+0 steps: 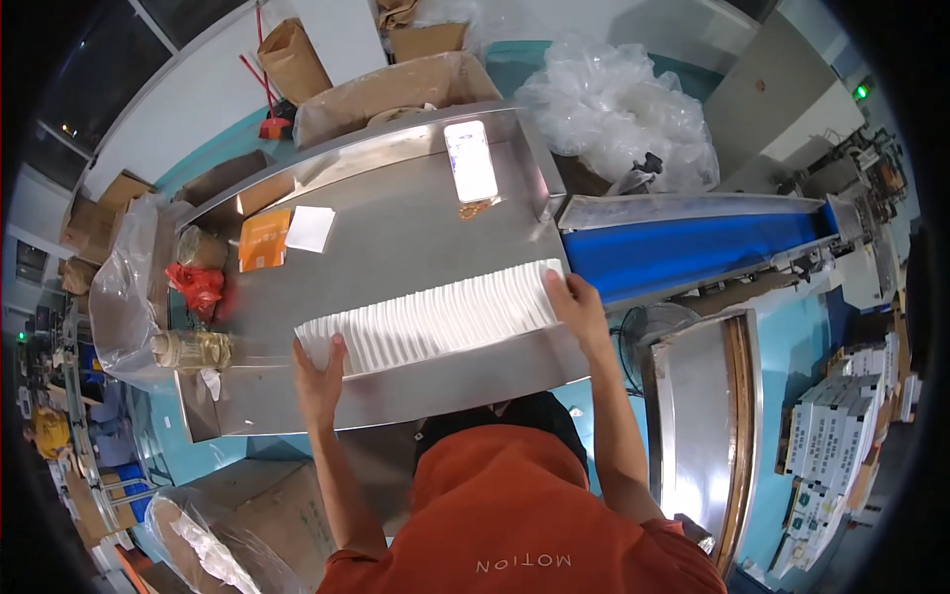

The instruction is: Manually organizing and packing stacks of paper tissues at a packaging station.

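A long row of thin white flat pieces [435, 315], pressed side by side on edge, lies along the near side of a steel work tray [386, 223]. I cannot tell whether they are paper sheets or packets. My left hand [319, 381] grips the row's left end, with the thumb up against it. At the opposite end, my right hand [579, 309] presses in with thumb and fingers, close to the tray's right corner. Between them, the two hands hold the row together.
A lit phone [470, 163] leans at the tray's back wall. An orange packet [264, 239] and a white square [311, 229] lie at left, near a red plastic bag [198, 287] and a clear jar [193, 349]. A blue conveyor belt [693, 249] adjoins the right side.
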The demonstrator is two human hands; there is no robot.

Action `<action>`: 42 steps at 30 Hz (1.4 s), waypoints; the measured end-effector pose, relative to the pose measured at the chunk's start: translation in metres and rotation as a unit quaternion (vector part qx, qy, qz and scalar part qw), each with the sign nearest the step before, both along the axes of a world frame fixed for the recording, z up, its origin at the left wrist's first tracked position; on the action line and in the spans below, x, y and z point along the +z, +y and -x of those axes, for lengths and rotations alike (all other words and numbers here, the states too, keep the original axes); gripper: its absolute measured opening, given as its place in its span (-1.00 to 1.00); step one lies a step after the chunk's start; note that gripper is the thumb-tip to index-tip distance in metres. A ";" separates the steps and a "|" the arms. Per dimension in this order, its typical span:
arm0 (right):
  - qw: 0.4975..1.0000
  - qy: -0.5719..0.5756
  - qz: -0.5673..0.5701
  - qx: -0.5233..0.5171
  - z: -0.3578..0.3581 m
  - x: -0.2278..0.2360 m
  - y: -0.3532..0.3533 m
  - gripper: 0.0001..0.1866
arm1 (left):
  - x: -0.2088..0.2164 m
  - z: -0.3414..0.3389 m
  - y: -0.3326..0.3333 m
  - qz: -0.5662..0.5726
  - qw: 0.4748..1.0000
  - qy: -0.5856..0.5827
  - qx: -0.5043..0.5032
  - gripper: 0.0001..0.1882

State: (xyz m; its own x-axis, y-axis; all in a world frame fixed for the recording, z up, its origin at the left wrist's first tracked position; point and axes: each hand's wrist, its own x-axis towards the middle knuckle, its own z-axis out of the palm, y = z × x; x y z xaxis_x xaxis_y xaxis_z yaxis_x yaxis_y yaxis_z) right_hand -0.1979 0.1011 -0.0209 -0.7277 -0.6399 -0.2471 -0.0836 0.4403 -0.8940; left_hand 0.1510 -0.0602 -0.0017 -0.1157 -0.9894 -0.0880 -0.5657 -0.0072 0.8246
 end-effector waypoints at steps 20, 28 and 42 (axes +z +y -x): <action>0.965 -0.257 0.039 -0.028 0.000 -0.015 0.015 -0.51 | -0.015 0.015 -0.003 0.171 0.975 -0.141 -0.002 -0.17; 0.894 -0.377 0.193 -0.146 0.025 -0.034 0.047 -0.65 | -0.003 0.031 -0.005 0.159 0.970 -0.185 0.018 -0.25; 0.923 -0.370 0.083 -0.065 0.021 -0.049 0.051 -0.59 | -0.012 0.034 -0.006 0.187 0.960 -0.207 0.004 -0.11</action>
